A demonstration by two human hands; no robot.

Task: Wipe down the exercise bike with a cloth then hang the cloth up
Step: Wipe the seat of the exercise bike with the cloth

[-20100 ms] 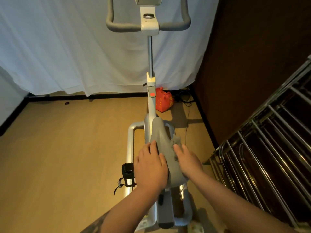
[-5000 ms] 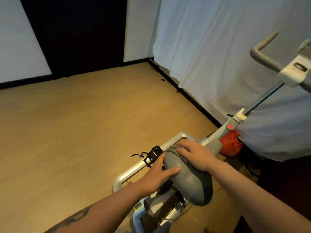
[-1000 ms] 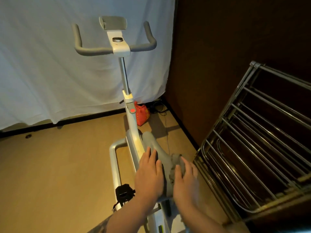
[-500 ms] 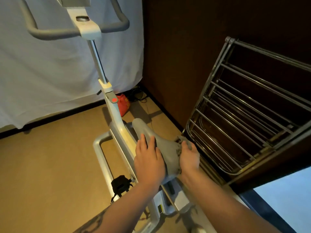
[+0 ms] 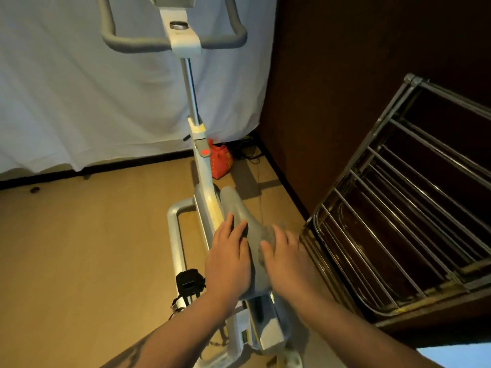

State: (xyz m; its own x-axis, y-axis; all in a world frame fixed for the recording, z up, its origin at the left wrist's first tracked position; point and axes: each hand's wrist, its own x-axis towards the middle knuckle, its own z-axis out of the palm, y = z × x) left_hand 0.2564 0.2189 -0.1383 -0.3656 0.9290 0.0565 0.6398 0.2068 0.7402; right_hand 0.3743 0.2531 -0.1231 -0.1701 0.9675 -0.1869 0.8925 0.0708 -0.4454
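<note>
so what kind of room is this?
Probably a spare room at home, not a gym: one exercise bike on a wood-look floor, a white sheet hung as a backdrop, and a metal drying rack beside it.

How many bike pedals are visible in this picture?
1: a black strapped pedal on the bike's left side, beside the left hand. The opposite pedal is probably hidden behind the frame.

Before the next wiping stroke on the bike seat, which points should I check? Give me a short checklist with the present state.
1. Cloth under right hand: ok.
2. Left hand flat on seat, steadying it: ok.
3. Cloth lies on the seat's right side: ok.
4. Handlebar already wiped: cannot tell.
5. Drying rack stands to the right, bars bare for hanging: ok.
</note>
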